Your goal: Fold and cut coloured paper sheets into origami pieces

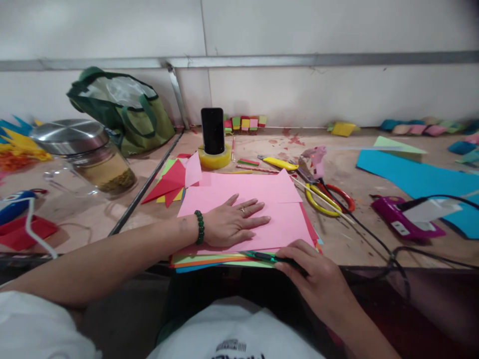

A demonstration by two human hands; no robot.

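Note:
My left hand [234, 222] lies flat, fingers spread, on a pink paper sheet [262, 199] whose right top corner is folded over. The pink sheet tops a stack of coloured paper [209, 260] at the table's near edge. A green bead bracelet is on that wrist. My right hand [318, 281] is closed around a green utility knife [264, 256], held along the near edge of the pink sheet.
Behind the stack a black phone [212, 130] stands in a yellow tape roll [214, 159]. Yellow cutter [279, 163], pink glue gun [317, 159] and scissors [329, 197] lie right. Blue paper [411, 177], purple device [406, 219], cables. Glass jar [90, 157] and green bag [123, 107] left.

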